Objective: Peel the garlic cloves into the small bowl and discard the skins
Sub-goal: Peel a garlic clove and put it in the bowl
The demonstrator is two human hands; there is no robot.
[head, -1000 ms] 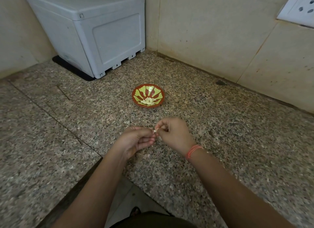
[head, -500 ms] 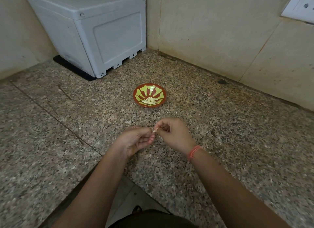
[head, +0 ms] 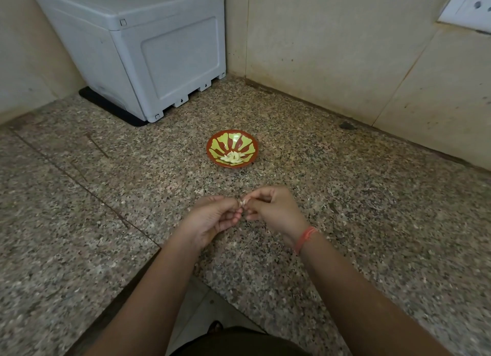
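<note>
I see my left hand (head: 212, 220) and right hand (head: 273, 209) each with a pinching grip on one small pale garlic clove (head: 242, 202), above the speckled granite tabletop (head: 345, 196). It is near the red-and-green patterned small bowl (head: 253, 143) holding peeled cloves (head: 232, 157).

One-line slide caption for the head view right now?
Left hand and right hand pinch a garlic clove over the granite counter; peeled cloves lie in the small bowl beyond.

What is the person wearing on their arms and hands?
Not much! Both forearms are bare, with no sleeves in view. The right hand has an orange-red thread band round its wrist. The left hand wears nothing. No glove, ring or watch shows on either hand.
</note>
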